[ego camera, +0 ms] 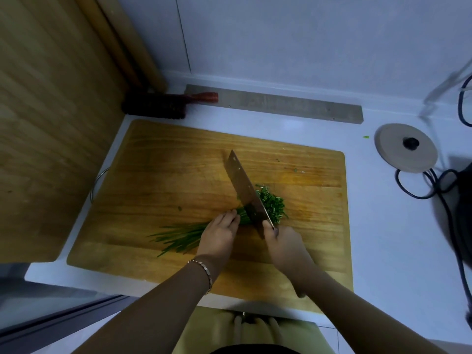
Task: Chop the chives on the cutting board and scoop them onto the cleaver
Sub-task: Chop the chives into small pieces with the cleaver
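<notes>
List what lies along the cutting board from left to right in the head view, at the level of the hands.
Uncut chives → left hand pressing the bunch → cleaver → chopped chives → bare cutting board. The right hand sits nearer, under the cleaver's handle end.

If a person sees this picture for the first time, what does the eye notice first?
First, the cleaver held by the right hand, blade down on the chives at the middle of the wooden cutting board. The left hand presses the uncut bunch, and a chopped pile lies right of the blade.
</notes>
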